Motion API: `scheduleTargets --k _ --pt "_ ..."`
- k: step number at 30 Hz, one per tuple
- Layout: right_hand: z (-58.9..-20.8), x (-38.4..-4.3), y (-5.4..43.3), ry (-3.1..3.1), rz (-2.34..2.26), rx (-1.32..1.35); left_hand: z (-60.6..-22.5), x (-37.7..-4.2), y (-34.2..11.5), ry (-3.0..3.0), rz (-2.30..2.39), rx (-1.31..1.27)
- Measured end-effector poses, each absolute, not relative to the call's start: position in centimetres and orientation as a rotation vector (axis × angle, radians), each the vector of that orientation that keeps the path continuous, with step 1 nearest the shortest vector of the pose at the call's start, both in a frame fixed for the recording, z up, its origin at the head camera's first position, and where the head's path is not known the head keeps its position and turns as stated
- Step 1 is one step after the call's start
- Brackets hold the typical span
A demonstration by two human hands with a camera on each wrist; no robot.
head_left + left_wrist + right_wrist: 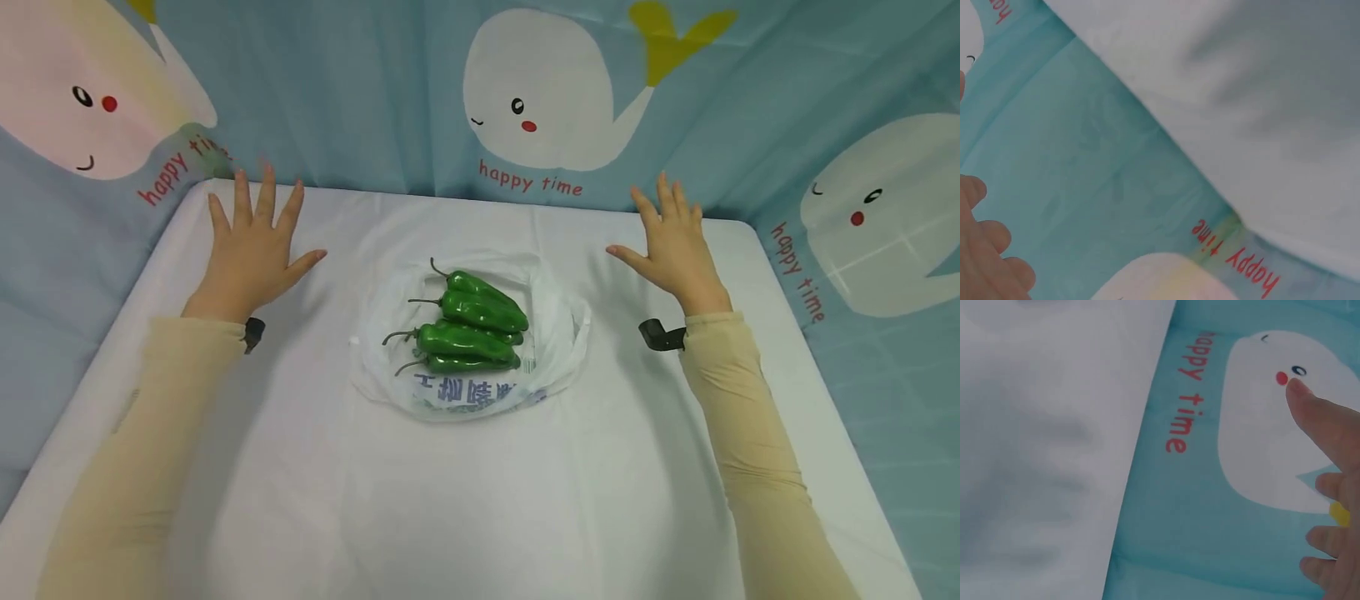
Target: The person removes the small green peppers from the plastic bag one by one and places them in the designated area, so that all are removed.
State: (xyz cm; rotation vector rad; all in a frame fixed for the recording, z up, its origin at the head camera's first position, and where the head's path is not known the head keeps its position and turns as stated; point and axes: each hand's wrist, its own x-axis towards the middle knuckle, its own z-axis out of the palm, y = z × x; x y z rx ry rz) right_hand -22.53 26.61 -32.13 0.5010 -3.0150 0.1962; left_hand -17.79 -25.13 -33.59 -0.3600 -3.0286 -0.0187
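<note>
Several glossy green peppers [480,310] with long thin stems lie side by side, stems to the left, in an opened white plastic bag [558,333] at the middle of the table. Blue printed characters show on the bag's front side. To the left of the bag, my left hand [251,258] is held with its fingers straight and spread, touching nothing I can see. My right hand [675,250] is likewise spread, off to the right of the bag. Both wrist views show only fingers, the table and the curtain; neither shows the peppers.
A white cloth covers the table [465,500]. Behind it and along its sides hangs a blue curtain [360,100] printed with whales and red lettering. A dark wrist camera [662,335] sits at the right sleeve, another dark device [254,332] at the left.
</note>
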Motion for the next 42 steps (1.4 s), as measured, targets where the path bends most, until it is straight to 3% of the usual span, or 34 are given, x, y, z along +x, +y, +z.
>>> scheduleTargets --k 19,42 --pt "-35.0 -16.2 23.3 -2.654 0.65 0.758 -38.3 -11.0 -20.8 -2.937 -0.413 -0.397" --pt "-39.2 -12.4 15.3 -2.606 1.098 1.081 -41.2 -10.3 -18.2 -2.93 -0.736 -0.372"
